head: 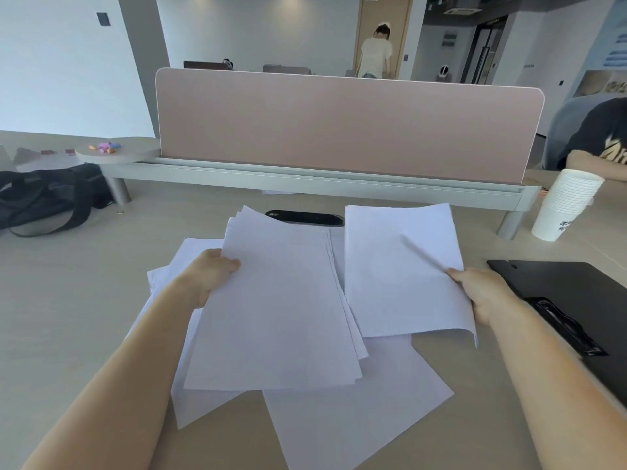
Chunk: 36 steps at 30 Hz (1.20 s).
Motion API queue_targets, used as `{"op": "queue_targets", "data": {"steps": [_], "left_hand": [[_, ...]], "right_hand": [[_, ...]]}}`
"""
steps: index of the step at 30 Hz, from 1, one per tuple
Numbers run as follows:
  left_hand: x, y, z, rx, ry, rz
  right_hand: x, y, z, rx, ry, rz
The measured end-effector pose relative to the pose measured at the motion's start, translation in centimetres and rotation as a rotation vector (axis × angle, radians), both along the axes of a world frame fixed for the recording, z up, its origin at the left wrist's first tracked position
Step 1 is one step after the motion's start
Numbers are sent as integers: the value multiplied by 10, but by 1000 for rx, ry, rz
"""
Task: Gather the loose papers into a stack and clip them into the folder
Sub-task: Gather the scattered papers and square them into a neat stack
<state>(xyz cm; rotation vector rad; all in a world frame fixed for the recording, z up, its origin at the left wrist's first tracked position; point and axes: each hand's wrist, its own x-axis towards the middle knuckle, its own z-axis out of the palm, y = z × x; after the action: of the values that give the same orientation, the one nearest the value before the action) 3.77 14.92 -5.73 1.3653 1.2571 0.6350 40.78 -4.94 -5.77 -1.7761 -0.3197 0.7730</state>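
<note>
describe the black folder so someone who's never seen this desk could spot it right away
Start at the pink divider panel and go to the desk's right edge. The black folder lies flat beside the right hand; it is the only dark slab there, with a metal clip.

Right of the right hand (pixel 481 293), the black folder (pixel 576 300) is running off the frame edge; its cup-side print is staying illegible.

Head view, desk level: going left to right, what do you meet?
Black bag → left hand holding a paper stack → single sheet pinched by the right hand → black folder, with the stacked paper cups behind it.
</note>
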Motion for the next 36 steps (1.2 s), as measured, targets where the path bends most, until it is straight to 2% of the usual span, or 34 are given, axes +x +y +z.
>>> {"op": "queue_targets", "data": {"steps": [4,18,22,27,31,34,36], "left_hand": [[-2,2,-2,-2,13,14],[-8,4,1,-7,0,-25],[4,-8,6,-12,-39,-64],[31,-22,9,-76,-136,-8],[47,-36,10,-130,-151,-83],[53,-46,12,41,-17,-133],[54,-48,16,115,-42,-103]], "right_hand": [[1,-5,0,38,12,-56],[10,-3,7,-46,-106,-56],[-11,10,12,11,-98,41],[-68,31,0,37,-167,194],[-98,41,-6,-42,-379,361],[-104,43,-5,-77,-532,425],[-98,45,-7,-70,-562,391]]}}
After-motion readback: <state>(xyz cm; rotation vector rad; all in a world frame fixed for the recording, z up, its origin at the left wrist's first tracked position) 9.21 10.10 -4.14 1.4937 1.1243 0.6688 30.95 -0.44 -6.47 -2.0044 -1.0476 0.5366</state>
